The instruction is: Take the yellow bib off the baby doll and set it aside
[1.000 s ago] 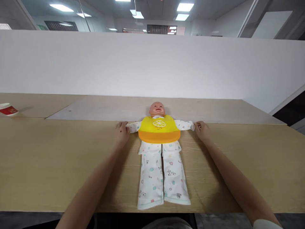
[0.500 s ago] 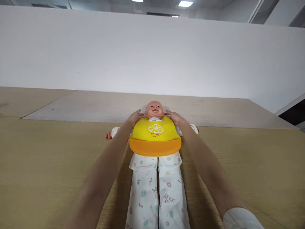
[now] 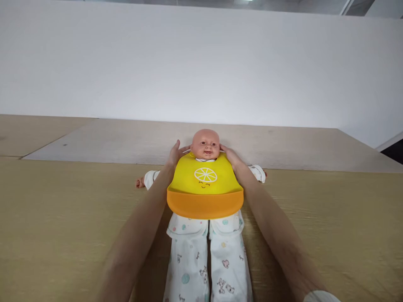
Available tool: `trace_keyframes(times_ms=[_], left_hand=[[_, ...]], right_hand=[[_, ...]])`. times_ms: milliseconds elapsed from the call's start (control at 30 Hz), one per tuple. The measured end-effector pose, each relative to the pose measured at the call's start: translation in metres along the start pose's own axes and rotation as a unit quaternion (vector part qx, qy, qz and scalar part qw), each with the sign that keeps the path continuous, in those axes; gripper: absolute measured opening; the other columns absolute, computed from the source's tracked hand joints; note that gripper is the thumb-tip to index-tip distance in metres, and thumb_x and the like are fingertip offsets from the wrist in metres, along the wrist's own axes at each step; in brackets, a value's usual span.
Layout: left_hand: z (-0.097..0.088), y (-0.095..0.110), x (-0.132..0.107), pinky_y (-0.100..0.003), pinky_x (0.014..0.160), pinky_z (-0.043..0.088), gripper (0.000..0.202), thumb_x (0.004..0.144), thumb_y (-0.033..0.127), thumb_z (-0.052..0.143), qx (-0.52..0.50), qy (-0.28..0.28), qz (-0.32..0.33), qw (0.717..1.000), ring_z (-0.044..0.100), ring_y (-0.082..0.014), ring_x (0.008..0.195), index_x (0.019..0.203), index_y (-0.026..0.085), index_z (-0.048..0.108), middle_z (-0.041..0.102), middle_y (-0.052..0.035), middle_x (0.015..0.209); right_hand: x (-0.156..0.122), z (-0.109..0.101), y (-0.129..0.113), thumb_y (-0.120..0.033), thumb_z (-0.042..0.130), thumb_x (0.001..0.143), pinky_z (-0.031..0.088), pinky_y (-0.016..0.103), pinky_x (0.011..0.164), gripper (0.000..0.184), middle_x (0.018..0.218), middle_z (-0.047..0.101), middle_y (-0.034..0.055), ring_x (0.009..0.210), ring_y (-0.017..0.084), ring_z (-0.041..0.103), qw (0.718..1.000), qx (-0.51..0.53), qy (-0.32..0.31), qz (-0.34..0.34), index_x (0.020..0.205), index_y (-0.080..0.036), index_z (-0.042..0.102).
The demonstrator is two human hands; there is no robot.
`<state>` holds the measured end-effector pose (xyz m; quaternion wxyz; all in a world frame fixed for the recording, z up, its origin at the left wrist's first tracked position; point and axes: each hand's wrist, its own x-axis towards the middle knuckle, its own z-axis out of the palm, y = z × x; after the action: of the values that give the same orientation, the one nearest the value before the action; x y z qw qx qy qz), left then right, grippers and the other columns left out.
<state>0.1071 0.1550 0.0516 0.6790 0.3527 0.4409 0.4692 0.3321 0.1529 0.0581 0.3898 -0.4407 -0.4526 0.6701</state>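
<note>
A baby doll point(image 3: 206, 142) lies on its back, its bald head raised slightly and its arms out to the sides. Over its chest is a yellow silicone bib point(image 3: 185, 172) with a white citrus slice, a smiling face and an orange catch pocket point(image 3: 204, 204). On the left of the doll's neck, my left hand point(image 3: 176, 154) holds the bib's neck band, thumb up and fingers reaching behind. Opposite it, my right hand point(image 3: 231, 156) is at the band's other side. The fingertips and the strap ends are hidden behind the neck.
The doll wears white printed trousers point(image 3: 189, 260) and lies on a tan padded surface point(image 3: 78, 222). A paler grey-beige strip point(image 3: 126, 138) runs beyond its head to a white wall point(image 3: 201, 67). A dark opening point(image 3: 395, 147) shows at the far right.
The doll's head has come up and faces me more. My hands have closed in behind its neck. The view has moved nearer and tilted down a little.
</note>
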Motion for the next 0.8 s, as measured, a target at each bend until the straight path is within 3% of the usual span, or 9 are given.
trace_keyframes(times_ms=[100, 267, 367, 467, 700, 800], left_hand=[[0.001, 0.000, -0.002, -0.047, 0.084, 0.053, 0.071, 0.086, 0.067, 0.029, 0.016, -0.009, 0.034, 0.999, 0.067, -0.0325, 0.095, 0.121, 0.011, 0.056, 0.068, -0.0166, 0.109], [0.003, -0.002, 0.002, -0.047, 0.091, 0.050, 0.076, 0.084, 0.070, 0.032, -0.026, -0.071, 0.014, 0.997, 0.065, -0.0347, 0.101, 0.123, 0.010, 0.056, 0.070, -0.0177, 0.107], [0.004, -0.003, 0.003, -0.047, 0.095, 0.048, 0.066, 0.086, 0.061, 0.042, -0.091, -0.087, 0.019, 0.992, 0.065, -0.0340, 0.104, 0.125, 0.010, 0.055, 0.070, -0.0161, 0.108], [0.008, -0.004, -0.001, -0.046, 0.097, 0.048, 0.057, 0.087, 0.051, 0.047, -0.136, -0.068, 0.032, 0.988, 0.065, -0.0326, 0.105, 0.127, 0.012, 0.055, 0.071, -0.0119, 0.108], [0.026, -0.019, -0.046, -0.041, 0.095, 0.049, 0.045, 0.085, 0.043, 0.053, -0.154, -0.054, 0.061, 0.985, 0.064, -0.0300, 0.108, 0.121, 0.016, 0.060, 0.073, -0.0066, 0.104], [0.033, -0.026, -0.071, -0.040, 0.091, 0.051, 0.041, 0.081, 0.043, 0.056, -0.156, -0.060, 0.037, 0.985, 0.064, -0.0306, 0.106, 0.113, 0.017, 0.065, 0.074, -0.0059, 0.100]], right_hand=[[0.002, 0.001, -0.004, -0.046, 0.056, 0.079, 0.053, 0.033, 0.071, 0.034, 0.077, 0.071, 0.0015, 0.073, 0.020, 0.065, 0.998, 0.062, 0.013, 0.002, 0.099, -0.019, 0.063], [0.001, 0.003, -0.006, -0.038, 0.067, 0.067, 0.050, 0.027, 0.069, 0.030, 0.079, 0.070, -0.0011, 0.070, 0.016, 0.062, 0.994, 0.079, 0.011, -0.069, 0.090, -0.019, 0.064], [-0.004, 0.005, -0.008, -0.038, 0.069, 0.063, 0.048, 0.026, 0.066, 0.029, 0.078, 0.069, -0.0012, 0.069, 0.015, 0.061, 0.993, 0.077, 0.004, -0.090, 0.084, -0.018, 0.065], [-0.013, 0.008, -0.010, -0.036, 0.069, 0.062, 0.048, 0.027, 0.070, 0.028, 0.083, 0.071, -0.0006, 0.073, 0.016, 0.062, 0.993, 0.061, -0.002, -0.105, 0.084, -0.019, 0.066], [-0.057, 0.010, -0.008, -0.034, 0.067, 0.061, 0.047, 0.026, 0.068, 0.027, 0.083, 0.071, 0.0012, 0.075, 0.016, 0.063, 0.996, 0.006, 0.035, -0.081, 0.083, -0.018, 0.067], [-0.069, 0.009, -0.011, -0.032, 0.066, 0.062, 0.047, 0.027, 0.065, 0.026, 0.079, 0.070, 0.0017, 0.070, 0.016, 0.062, 0.995, -0.069, 0.033, -0.060, 0.085, -0.018, 0.068]])
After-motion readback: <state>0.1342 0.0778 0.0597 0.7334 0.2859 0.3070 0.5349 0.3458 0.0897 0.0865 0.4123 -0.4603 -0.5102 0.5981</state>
